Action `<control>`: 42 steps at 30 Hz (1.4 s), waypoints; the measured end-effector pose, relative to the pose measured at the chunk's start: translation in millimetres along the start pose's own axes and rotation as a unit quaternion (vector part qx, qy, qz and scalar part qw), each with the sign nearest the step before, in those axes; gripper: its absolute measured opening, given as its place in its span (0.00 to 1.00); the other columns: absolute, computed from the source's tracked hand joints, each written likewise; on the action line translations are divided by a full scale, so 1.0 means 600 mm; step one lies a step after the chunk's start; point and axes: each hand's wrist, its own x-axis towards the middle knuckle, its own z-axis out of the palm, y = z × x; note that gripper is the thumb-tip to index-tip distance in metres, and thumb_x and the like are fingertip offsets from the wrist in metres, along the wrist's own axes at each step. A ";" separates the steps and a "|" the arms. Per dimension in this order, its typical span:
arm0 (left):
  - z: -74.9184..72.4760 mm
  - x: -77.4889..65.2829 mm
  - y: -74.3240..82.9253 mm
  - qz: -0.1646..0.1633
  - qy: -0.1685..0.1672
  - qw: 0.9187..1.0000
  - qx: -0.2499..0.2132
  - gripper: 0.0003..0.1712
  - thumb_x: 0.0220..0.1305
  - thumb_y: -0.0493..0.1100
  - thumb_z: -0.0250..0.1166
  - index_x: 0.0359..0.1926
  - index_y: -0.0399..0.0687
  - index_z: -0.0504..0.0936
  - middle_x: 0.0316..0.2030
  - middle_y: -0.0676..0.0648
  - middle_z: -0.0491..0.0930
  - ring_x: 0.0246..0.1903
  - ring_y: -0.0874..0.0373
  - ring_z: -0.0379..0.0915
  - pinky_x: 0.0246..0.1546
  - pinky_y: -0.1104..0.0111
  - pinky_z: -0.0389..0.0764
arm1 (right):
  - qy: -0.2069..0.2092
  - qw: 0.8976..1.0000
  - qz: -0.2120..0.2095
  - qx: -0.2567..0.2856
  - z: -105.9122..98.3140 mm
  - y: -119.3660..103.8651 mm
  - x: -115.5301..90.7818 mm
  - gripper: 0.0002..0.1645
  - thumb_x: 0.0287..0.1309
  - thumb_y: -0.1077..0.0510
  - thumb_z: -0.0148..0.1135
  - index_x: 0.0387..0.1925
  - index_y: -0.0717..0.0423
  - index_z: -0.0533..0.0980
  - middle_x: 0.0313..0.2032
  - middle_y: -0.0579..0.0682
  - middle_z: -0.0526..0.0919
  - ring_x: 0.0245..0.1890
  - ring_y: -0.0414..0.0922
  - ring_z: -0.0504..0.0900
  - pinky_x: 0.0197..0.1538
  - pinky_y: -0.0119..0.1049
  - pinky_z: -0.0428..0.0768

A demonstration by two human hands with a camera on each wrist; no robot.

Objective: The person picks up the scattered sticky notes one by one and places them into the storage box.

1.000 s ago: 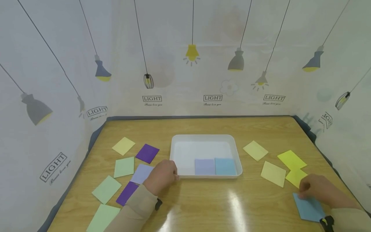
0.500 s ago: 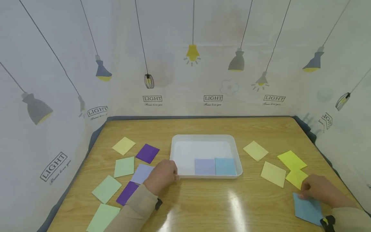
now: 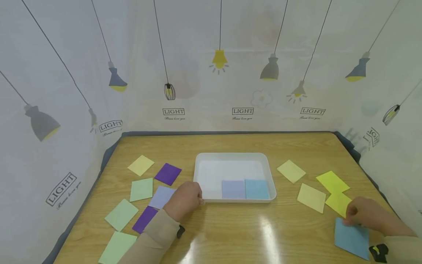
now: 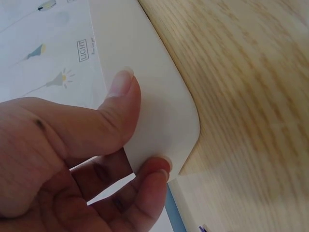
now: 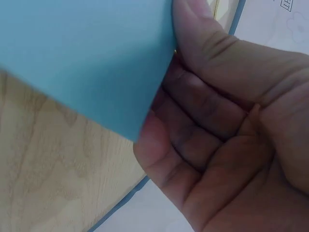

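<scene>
Paper square (image 3: 352, 239), blue: I have its upper edge pinched between thumb and fingers of the right hand (image 3: 369, 215), the rest spreading below that hand, tilted. Whether its lower edge touches the counter (image 3: 237, 234), I cannot tell. Just beyond the right hand I note a bright yellow square (image 3: 337, 204). Left hand (image 3: 184, 200) grips the near corner of the white tray (image 3: 210, 174); to that hand's right, inside, lie a lilac sheet (image 3: 233, 189) and a light blue sheet (image 3: 256, 189), side by side.

Perhaps a workspace, lamp-print walls (image 3: 204, 84), wooden table (image 3: 230, 227)
</scene>
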 end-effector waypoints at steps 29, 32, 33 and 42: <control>0.005 0.004 -0.003 0.003 0.005 1.000 0.003 0.08 0.57 0.38 0.74 0.23 0.44 0.87 0.29 0.49 0.85 0.30 0.59 0.78 0.34 0.65 0.82 | 0.008 0.995 -0.089 0.041 -0.036 -0.023 -0.013 0.14 0.60 0.53 0.69 0.41 0.58 0.81 0.40 0.50 0.82 0.32 0.33 0.73 0.33 0.30 0.73; 0.004 0.004 -0.002 0.001 0.005 1.000 0.004 0.07 0.57 0.38 0.74 0.23 0.44 0.87 0.29 0.49 0.85 0.30 0.58 0.78 0.34 0.64 0.82 | 0.020 0.993 -0.113 0.032 -0.038 -0.026 -0.013 0.09 0.61 0.56 0.68 0.38 0.59 0.82 0.36 0.47 0.80 0.29 0.31 0.69 0.31 0.29 0.71; 0.004 0.004 -0.002 0.000 0.005 1.000 0.005 0.07 0.57 0.38 0.74 0.23 0.44 0.87 0.30 0.49 0.86 0.30 0.58 0.78 0.34 0.64 0.82 | 0.024 0.992 -0.119 0.028 -0.039 -0.028 -0.013 0.08 0.61 0.57 0.68 0.38 0.59 0.81 0.35 0.46 0.80 0.29 0.30 0.68 0.31 0.29 0.70; 0.002 0.001 0.000 0.001 0.005 1.000 0.007 0.07 0.56 0.38 0.74 0.24 0.44 0.87 0.29 0.49 0.86 0.30 0.57 0.79 0.35 0.64 0.83 | 0.049 0.992 -0.114 -0.028 -0.046 -0.049 -0.004 0.07 0.61 0.55 0.68 0.37 0.55 0.82 0.36 0.45 0.85 0.35 0.35 0.76 0.35 0.33 0.75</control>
